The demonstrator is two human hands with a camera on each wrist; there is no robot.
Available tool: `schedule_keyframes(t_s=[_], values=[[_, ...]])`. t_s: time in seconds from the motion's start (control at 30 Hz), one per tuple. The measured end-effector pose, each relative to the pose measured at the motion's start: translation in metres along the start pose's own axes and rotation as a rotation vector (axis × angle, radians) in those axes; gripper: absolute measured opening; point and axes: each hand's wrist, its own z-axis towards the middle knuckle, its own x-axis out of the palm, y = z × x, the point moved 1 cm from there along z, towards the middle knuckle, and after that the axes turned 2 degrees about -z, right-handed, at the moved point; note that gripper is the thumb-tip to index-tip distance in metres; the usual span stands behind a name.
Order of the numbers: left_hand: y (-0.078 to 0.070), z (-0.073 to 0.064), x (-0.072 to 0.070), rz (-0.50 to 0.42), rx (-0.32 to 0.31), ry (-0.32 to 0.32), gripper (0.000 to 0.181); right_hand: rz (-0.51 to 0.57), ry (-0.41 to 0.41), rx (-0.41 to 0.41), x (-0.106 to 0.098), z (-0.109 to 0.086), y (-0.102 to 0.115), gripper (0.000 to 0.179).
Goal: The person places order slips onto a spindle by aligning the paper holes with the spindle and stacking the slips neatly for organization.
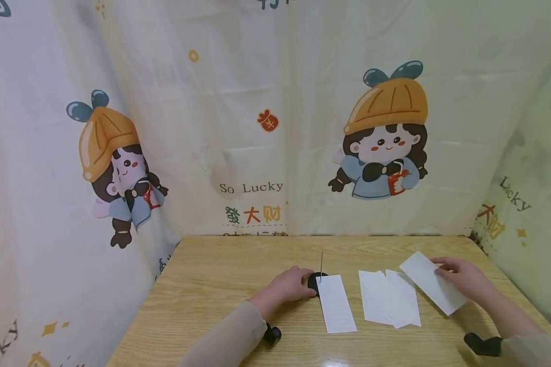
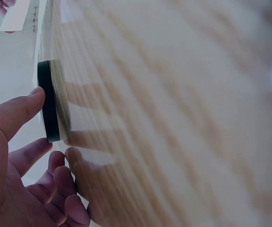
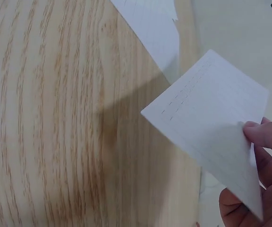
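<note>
A bill spike with a round black base [image 1: 312, 285] and a thin upright metal pin stands on the table. My left hand [image 1: 290, 285] grips the base at its edge, thumb on one side and index finger on another, as the left wrist view shows of the base [image 2: 49, 101]. One white lined slip [image 1: 337, 307] is on the pin near its top end and lies over part of the base. My right hand [image 1: 466, 278] pinches another white paper slip [image 3: 211, 113] between thumb and fingers, tilted above the table. Between the hands lie overlapping slips [image 1: 377, 300].
The wooden table [image 1: 229, 265] runs back to a printed cloth curtain [image 1: 239, 127], which also hangs at both sides. Black wrist devices, one at the left wrist [image 1: 272, 335] and one at the right wrist [image 1: 483, 345], sit near the sleeves.
</note>
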Motion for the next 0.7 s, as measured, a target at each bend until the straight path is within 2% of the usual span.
schedule_keyframes(t_s=[0.33,0.7], values=[[0.002,-0.001,0.001,-0.007,0.004,-0.004,0.06,0.06,-0.036,0.006,0.002,-0.003,0.013,0.043],[0.003,-0.004,-0.001,-0.091,0.032,-0.014,0.054,0.159,-0.048,-0.06,0.014,-0.006,0.038,0.04]])
